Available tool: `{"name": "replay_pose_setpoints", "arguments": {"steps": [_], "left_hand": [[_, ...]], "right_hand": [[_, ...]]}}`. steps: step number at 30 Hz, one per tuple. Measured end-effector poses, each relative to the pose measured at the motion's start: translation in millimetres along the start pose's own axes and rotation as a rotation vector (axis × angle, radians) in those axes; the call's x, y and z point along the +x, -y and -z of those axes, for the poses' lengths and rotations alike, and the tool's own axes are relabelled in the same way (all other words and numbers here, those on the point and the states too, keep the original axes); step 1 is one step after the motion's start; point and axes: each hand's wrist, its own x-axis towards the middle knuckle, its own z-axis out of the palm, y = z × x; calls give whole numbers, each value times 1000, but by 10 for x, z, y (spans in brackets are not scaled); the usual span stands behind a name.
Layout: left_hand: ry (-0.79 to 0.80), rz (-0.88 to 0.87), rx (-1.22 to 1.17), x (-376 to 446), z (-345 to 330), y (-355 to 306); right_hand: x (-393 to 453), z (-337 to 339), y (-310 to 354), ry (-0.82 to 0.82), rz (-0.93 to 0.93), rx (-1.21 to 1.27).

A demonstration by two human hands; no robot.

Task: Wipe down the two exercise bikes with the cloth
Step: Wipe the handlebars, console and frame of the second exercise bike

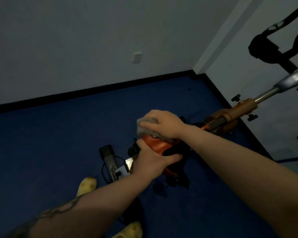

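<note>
Here, right hand (163, 123) palm-down, fingers clamped on grey cloth (145, 128) atop orange bike frame (155, 145), left hand (153, 160) gripping the frame's side, both forearms outstretched.

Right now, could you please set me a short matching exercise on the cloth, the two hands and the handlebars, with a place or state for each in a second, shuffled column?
Things:
1. cloth
2. left hand
3. right hand
4. handlebars

Places or states:
A. gripping the lower side of the orange bike body
B. up at the far right, by the wall
C. grey, bunched on top of the orange body
D. pressing down on the cloth

Pairs: 1-C, 2-A, 3-D, 4-B
</note>
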Motion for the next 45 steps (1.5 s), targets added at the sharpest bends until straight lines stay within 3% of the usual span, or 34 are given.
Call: {"name": "replay_pose_setpoints", "arguments": {"steps": [2, 3, 6, 8, 13, 14, 16, 18, 22, 24, 27, 29, 34, 37, 40, 42, 45], "left_hand": [[-10, 2, -3, -29, 0, -2], [-14, 4, 6, -33, -4, 6], [-3, -23, 53, -31, -13, 31], [23, -53, 63, -12, -9, 32], [15, -16, 17, -38, 39, 0], [15, -28, 43, -42, 56, 9], [14, -72, 112, -29, 117, 14], [29, -183, 158, 21, 223, 22], [128, -312, 256, 127, 479, -25], [137, -346, 227, 196, 539, -102], [124, -303, -16, 342, 533, -240], [92, -322, -39, 427, 515, -342], [106, -509, 233, 667, 402, -728], [163, -537, 403, 803, 293, -789], [76, -490, 522, 839, 247, -687], [15, -510, 572, 855, 242, -669], [44, -515, 600, 889, 251, -698]], "right_hand": [[128, 47, -52, 46, -228, 79], [163, 44, -18, 84, -256, 60], [120, -68, 175, 110, 20, -206], [106, -105, 202, 118, 159, -253], [196, 21, -42, 61, -287, 99], [147, -14, -55, 3, -288, 67], [-73, -128, -43, -151, -121, -39], [-343, -93, -195, -203, -44, -136], [-666, 184, -601, -129, -445, -544], [-590, 41, -432, -217, -477, -558], [-492, -300, -52, -433, -336, -196], [-625, -191, -173, -397, -261, -121], [-633, 60, -385, -320, -547, -439], [-538, -271, -54, -475, -430, -209], [-735, -171, -296, -391, -332, -182], [-744, 13, -583, -369, -463, -238], [-595, 137, -765, -382, -775, -127]]}}
